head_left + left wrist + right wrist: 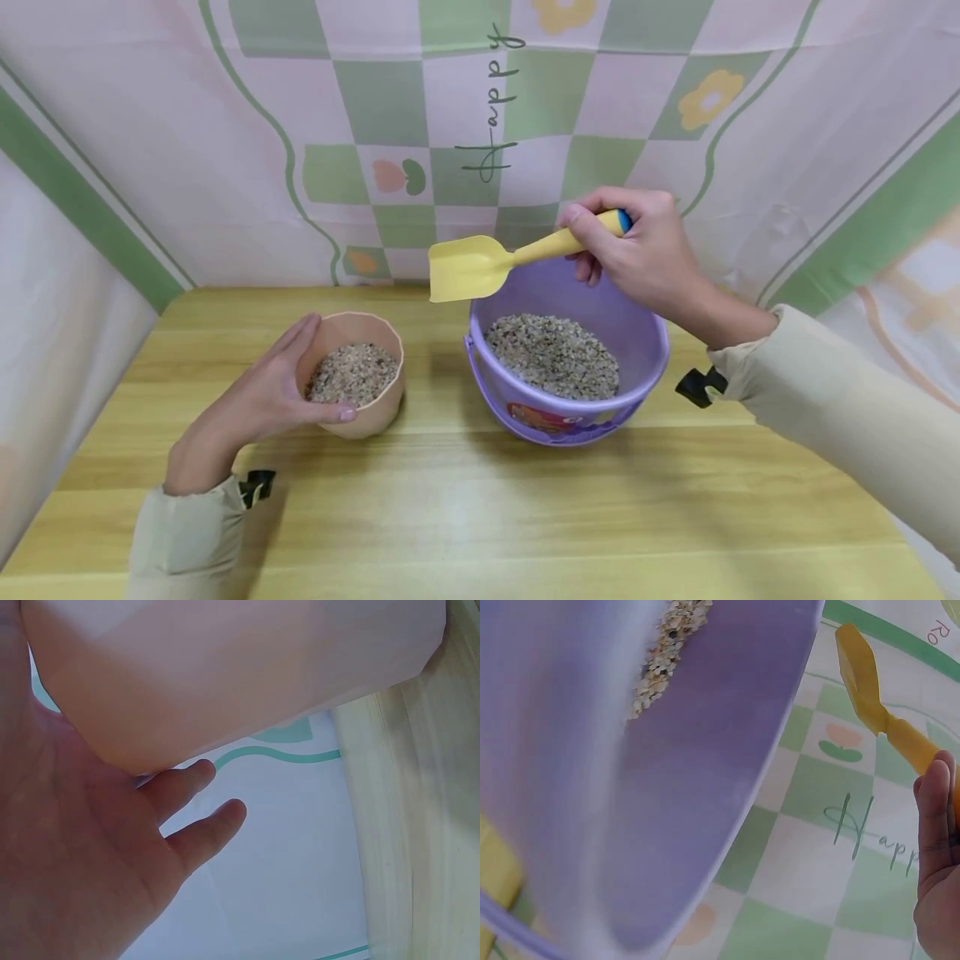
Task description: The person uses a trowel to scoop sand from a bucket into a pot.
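Note:
My right hand (pixel 641 250) grips a yellow toy shovel (pixel 468 271) by its blue-tipped handle, above a purple bucket (pixel 645 333). The scoop points left, past the bucket's rim, and no grains show on it. Coarse gravel (pixel 555 354) lies in the bottom of the bucket. On the left, my left hand (pixel 277 387) holds a peach-coloured pot (pixel 378 412), thumb at the front and fingers on the far side. More gravel (pixel 352 375) is inside that pot. In the left wrist view, two fingers (pixel 206 832) stick out below the pot (pixel 240 667).
Pot and bucket stand side by side on a wooden table (pixel 450 517). The bucket's purple handle (pixel 487 396) hangs down at its front left. Behind the table rises a checkered cloth (pixel 390 100) with the word "Happy".

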`<action>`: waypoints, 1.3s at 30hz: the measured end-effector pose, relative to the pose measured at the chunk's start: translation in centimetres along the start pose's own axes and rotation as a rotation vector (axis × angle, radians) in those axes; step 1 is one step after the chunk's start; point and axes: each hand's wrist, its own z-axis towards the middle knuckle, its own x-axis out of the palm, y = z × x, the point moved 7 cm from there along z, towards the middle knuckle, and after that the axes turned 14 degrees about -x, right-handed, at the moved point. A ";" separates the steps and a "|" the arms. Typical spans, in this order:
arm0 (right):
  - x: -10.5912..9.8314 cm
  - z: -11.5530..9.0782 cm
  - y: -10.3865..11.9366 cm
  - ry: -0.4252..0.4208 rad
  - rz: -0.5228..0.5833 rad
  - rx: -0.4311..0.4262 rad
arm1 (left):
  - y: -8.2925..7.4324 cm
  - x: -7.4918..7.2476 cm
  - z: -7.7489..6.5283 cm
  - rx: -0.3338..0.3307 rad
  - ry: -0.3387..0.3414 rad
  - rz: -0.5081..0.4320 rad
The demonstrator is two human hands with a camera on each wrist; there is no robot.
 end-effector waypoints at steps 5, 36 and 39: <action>-1.4 -1.0 -0.6 -0.032 0.047 0.025 | -0.1 0.1 0.0 -0.001 0.019 0.000; -5.9 -5.5 -3.2 -0.068 -0.064 0.103 | -8.6 -0.5 0.8 0.197 -0.135 0.086; -6.0 -5.9 -3.4 -0.047 -0.118 0.120 | -9.7 -0.3 0.8 0.197 -0.140 0.141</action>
